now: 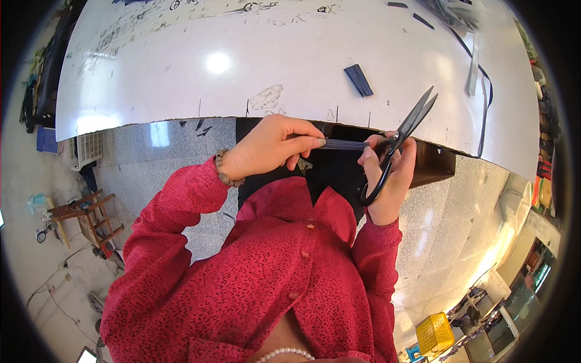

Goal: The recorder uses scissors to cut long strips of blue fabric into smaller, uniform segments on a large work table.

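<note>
Between my two hands a narrow dark blue fabric strip (346, 144) is stretched level, just off the table's near edge. My left hand (277, 144) pinches one end between thumb and fingers. At the other end, the thumb and fingertips of my right hand (391, 174) hold the strip. A pair of black-handled scissors (398, 136) also hangs in that right hand, a handle loop around the palm side. Its blades are slightly apart and point up and away over the table. On the tabletop beyond lies a small stack of dark blue fabric pieces (358, 80).
The white table (281, 54) bears pen marks and sketches. Towards its right side lie a ruler (473, 68), a long dark strip (488, 90) and small dark scraps (423, 21). Below the edge is a brown open drawer or box (435, 165). A wooden stool (93, 218) stands left.
</note>
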